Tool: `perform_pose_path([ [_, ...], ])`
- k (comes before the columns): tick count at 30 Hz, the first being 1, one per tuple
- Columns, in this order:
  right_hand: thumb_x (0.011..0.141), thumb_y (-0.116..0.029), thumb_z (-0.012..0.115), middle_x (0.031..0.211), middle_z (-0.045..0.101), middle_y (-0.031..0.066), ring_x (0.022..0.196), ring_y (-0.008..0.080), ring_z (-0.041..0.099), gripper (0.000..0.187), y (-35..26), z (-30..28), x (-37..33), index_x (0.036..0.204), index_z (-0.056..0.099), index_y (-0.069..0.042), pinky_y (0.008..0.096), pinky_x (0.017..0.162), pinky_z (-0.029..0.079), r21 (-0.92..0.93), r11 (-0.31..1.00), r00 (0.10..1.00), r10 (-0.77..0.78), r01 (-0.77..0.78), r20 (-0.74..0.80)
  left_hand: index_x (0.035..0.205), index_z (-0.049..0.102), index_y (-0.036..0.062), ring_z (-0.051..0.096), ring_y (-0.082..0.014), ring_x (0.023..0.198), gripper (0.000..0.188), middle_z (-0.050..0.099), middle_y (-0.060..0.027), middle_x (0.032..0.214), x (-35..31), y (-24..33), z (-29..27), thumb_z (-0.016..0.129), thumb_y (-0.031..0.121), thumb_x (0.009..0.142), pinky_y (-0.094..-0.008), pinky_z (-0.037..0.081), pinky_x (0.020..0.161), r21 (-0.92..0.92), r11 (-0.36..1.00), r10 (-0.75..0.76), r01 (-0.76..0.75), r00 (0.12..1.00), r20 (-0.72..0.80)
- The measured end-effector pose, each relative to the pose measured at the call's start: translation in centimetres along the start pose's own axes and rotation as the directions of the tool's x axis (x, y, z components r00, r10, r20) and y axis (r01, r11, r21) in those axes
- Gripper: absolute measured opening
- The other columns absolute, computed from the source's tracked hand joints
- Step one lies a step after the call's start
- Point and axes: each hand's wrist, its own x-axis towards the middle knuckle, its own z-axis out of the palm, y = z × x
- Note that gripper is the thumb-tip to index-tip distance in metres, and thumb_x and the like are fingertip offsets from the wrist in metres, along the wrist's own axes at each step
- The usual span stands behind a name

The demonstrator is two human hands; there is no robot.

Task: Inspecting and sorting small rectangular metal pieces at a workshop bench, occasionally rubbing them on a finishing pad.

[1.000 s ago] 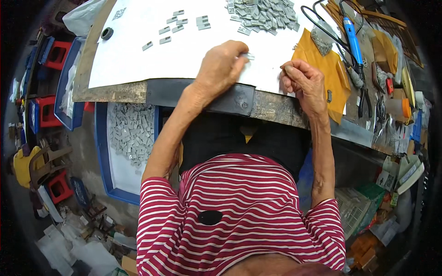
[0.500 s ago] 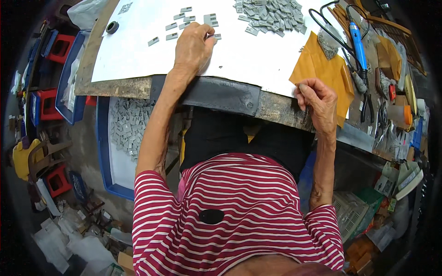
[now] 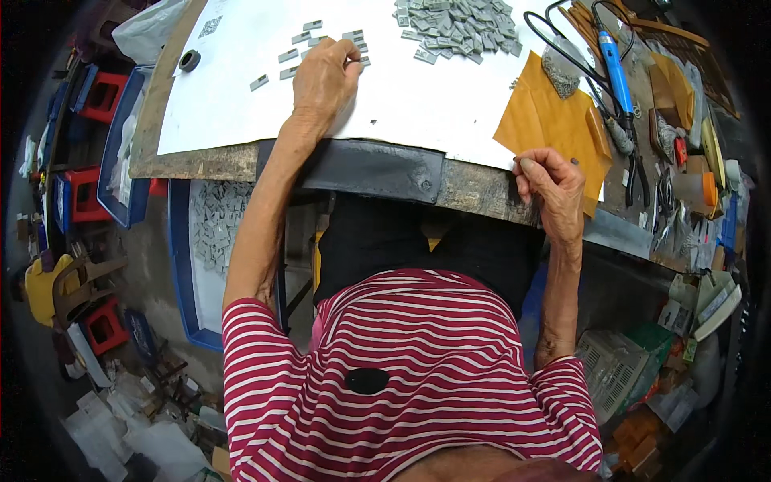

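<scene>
My left hand [image 3: 323,84] rests over a loose group of small flat grey rectangular pieces [image 3: 287,56], each with a dark mark at one end. Its fingers are curled together beside a piece [image 3: 364,61] at the right of the group; the fingertips are partly hidden, so what they hold cannot be made out. At the table's front edge my right hand [image 3: 554,183] has thumb and forefinger pinched together, close to a brown paper envelope [image 3: 540,120]. Anything in that pinch is too small to name. A heap of similar grey pieces [image 3: 462,28] lies farther back.
A blue electric screwdriver [image 3: 617,72] with a black cable, a bag of small screws [image 3: 562,68] and black-handled pliers [image 3: 637,181] lie at the right. A black ring [image 3: 189,60] sits at the left. Below the table, a blue tray [image 3: 181,265] holds more grey pieces.
The whole view has shifted slightly. My left fingertips have moved a little away from me and left, among the grey pieces. My right hand keeps its pinch at the table edge.
</scene>
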Motion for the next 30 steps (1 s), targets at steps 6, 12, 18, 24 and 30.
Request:
perform_pose_path([
  [6,0.085,-0.008,0.054,0.076,0.058,0.0072,0.056,0.0073,0.048,0.013,0.5,-0.3,-0.2,0.089,0.058,0.005,0.0189,0.047,0.038,0.027,0.999,1.000,0.020,-0.021,0.021,0.080,0.061,0.0021,0.056,-0.0215,0.067,0.010,0.057,-0.0097,0.076,0.5,0.1,0.1,0.062,0.009,0.073,-0.0321,0.046,0.062,0.012,1.000,0.010,-0.010,0.998,-0.059],
  [12,0.084,-0.008,0.055,0.072,0.057,0.0051,0.055,0.0068,0.050,0.014,0.5,-0.5,-0.4,0.087,0.058,0.005,0.0187,0.048,0.039,0.056,0.998,1.000,0.030,-0.030,0.009,0.083,0.060,0.0012,0.058,-0.0227,0.071,0.013,0.059,-0.0106,0.081,1.0,2.2,0.7,0.063,0.007,0.072,-0.0300,0.047,0.065,-0.019,0.991,0.132,-0.135,0.984,-0.119],
  [18,0.084,-0.010,0.057,0.067,0.056,0.0034,0.053,0.0064,0.049,0.014,0.3,-0.4,-0.9,0.086,0.059,0.003,0.0185,0.048,0.040,0.022,0.998,0.998,0.052,-0.051,-0.022,0.086,0.058,0.0005,0.057,-0.0256,0.079,0.012,0.057,-0.0118,0.089,2.5,4.8,2.5,0.060,0.004,0.075,-0.0316,0.047,0.070,-0.155,0.953,0.262,-0.262,0.965,-0.015],
  [24,0.084,-0.010,0.056,0.069,0.056,0.0037,0.054,0.0063,0.049,0.014,0.0,-1.1,-1.8,0.086,0.059,0.004,0.0181,0.048,0.039,-0.046,0.995,0.996,0.083,-0.085,-0.040,0.086,0.055,0.0010,0.058,-0.0225,0.076,0.013,0.055,-0.0109,0.087,3.1,4.6,4.2,0.058,-0.001,0.073,-0.0302,0.048,0.068,-0.248,0.936,0.271,-0.248,0.961,0.060],
  [30,0.084,-0.006,0.055,0.065,0.055,0.0026,0.055,0.0063,0.051,0.011,-1.1,-2.2,-3.2,0.086,0.059,0.004,0.0180,0.047,0.040,-0.143,0.988,0.998,0.051,-0.056,-0.042,0.086,0.055,-0.0009,0.056,-0.0187,0.067,0.014,0.056,-0.0094,0.079,2.2,5.9,2.1,0.058,-0.006,0.074,-0.0288,0.048,0.062,-0.341,0.920,0.259,-0.194,0.953,0.156],
])
